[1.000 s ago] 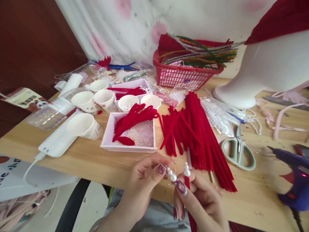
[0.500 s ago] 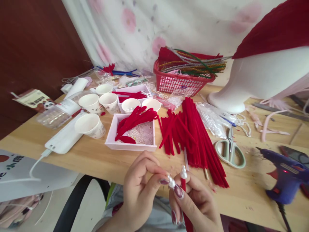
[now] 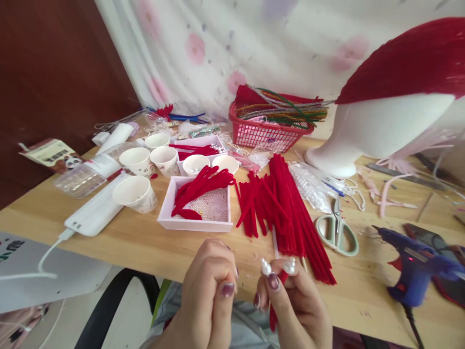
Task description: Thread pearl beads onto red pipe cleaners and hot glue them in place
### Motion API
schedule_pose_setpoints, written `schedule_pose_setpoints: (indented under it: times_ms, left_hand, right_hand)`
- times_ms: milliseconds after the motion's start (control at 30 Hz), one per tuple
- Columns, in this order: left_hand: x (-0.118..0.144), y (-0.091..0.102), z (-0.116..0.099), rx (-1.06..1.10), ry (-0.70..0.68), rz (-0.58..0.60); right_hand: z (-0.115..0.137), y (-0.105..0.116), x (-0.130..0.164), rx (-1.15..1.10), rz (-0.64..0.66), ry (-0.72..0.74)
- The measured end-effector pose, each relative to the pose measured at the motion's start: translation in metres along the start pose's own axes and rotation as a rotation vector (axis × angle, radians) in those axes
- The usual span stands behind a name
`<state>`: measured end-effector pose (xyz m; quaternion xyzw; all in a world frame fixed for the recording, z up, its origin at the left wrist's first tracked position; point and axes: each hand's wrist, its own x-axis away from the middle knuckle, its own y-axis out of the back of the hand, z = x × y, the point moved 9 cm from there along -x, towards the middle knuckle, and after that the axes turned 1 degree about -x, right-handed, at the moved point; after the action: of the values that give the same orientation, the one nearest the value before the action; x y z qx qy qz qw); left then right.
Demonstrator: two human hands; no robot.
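We've got both hands low in front of the table (image 3: 152,242) edge. Our right hand (image 3: 294,310) is pinching a red stem (image 3: 275,310) near its top, thumb and fingers clamped round it, and two pearl beads (image 3: 278,266) sit at the tip just above the fingertips (one on each side of the red end). The stem runs down past the palm. Our left hand (image 3: 210,291) is curled into a loose fist just beside the right one, not touching the beads; we can't tell if anything tiny is tucked inside it.

Behind the hands lies a big heap of red stems (image 3: 286,203), with a white tray (image 3: 196,224) of small pearls and more red pieces to its left. Paper cups (image 3: 136,194) stand further left. Scissors (image 3: 336,232) lie right of the heap, and a blue glue gun (image 3: 414,264) rests further right. A red basket (image 3: 269,131) sits at the back.
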<state>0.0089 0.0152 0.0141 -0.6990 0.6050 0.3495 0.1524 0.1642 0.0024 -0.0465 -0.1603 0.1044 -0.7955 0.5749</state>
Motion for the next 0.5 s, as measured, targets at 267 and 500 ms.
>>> schedule_pose_setpoints:
  times_ms: [267, 500]
  left_hand:
    - [-0.016, 0.018, 0.019, 0.048, 0.18, -0.047]
    - [-0.02, -0.009, -0.007, 0.223, 0.05, 0.108]
  right_hand:
    - [0.002, 0.0, -0.024, -0.025, 0.255, 0.184]
    - [-0.003, -0.001, -0.023, -0.05, 0.288, 0.196]
